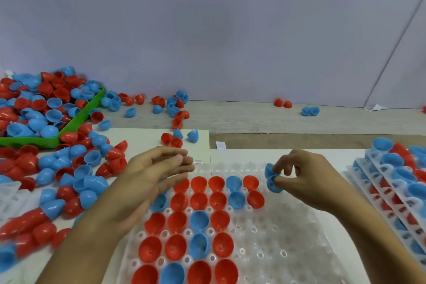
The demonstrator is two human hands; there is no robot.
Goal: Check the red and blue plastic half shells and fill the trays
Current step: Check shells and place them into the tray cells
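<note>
Green bin [79,120]: far left on the table [299,122], heaped with red and blue half shells; only part of it is in view.
Loose pile [69,173]: red and blue half shells spread over the table in front of and beside the green bin, reaching the left edge of the clear tray; the nearest ones at lower left are blurred.
Strays by the wall: more shells lie scattered along the back of the table, among them 2 red shells [283,103] and, just right of them, 2 blue shells [310,111].
Left hand [149,177]: over the tray's upper left corner, palm turned inward, fingers nearly straight and slightly blurred, gripping nothing.
Clear tray [276,244]: front centre, a see-through sheet of round pockets; its left columns are filled with shells sitting hollow side up, mostly red with several blue, and the right part shows bare pockets.
Paper slip [220,145]: a small white piece lying on the table beyond the tray.
Blue half shells in hand [272,178]: 2 of them, pressed together, held just above the tray's upper right filled pockets, beside a red shell in the top row.
Right hand [304,175]: thumb and fingertips curled, pinching those blue shells at their edge.
Filled trays [391,191]: a stack at the far right, tilted, loaded with red and blue shells, cut off by the picture's edge.
</note>
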